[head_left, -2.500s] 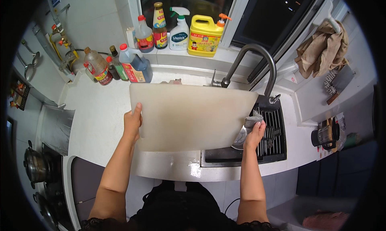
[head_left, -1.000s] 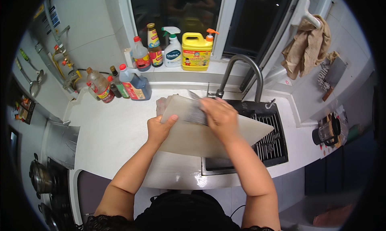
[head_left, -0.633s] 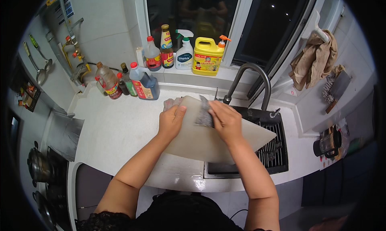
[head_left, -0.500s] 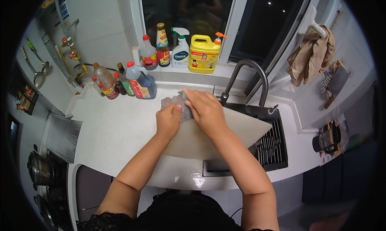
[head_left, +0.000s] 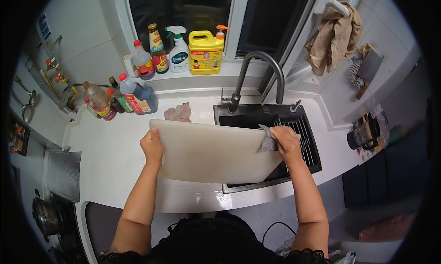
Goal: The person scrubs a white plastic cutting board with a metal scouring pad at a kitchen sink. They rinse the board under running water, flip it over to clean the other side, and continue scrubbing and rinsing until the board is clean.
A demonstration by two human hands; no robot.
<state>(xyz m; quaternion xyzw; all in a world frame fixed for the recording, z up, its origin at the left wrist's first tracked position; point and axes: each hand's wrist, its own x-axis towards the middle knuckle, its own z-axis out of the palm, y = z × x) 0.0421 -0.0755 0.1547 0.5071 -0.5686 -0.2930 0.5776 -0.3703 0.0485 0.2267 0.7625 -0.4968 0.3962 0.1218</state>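
Note:
A large white cutting board [head_left: 211, 151] is held tilted above the counter, its right part over the black sink [head_left: 271, 181]. My left hand [head_left: 151, 147] grips its left edge, thumb on the near face and the other fingers hidden behind. At the right end, my right hand [head_left: 287, 140] is closed on a grey cloth [head_left: 268, 140] that lies over the board's upper right corner. Behind the board, a crumpled pinkish cloth [head_left: 179, 112] rests on the white counter [head_left: 110, 149].
A dark faucet [head_left: 280, 80] arches over the sink, which has a rack [head_left: 312, 149] at its right. Sauce bottles [head_left: 138, 96] stand at the back left. On the sill are a spray bottle [head_left: 179, 55] and a yellow pump jug [head_left: 206, 55]. A brown cloth [head_left: 333, 39] hangs at right.
My hands have moved apart, the left to the board's left edge, the right with the grey cloth to its right corner. The pinkish cloth now shows on the counter. The view has shifted.

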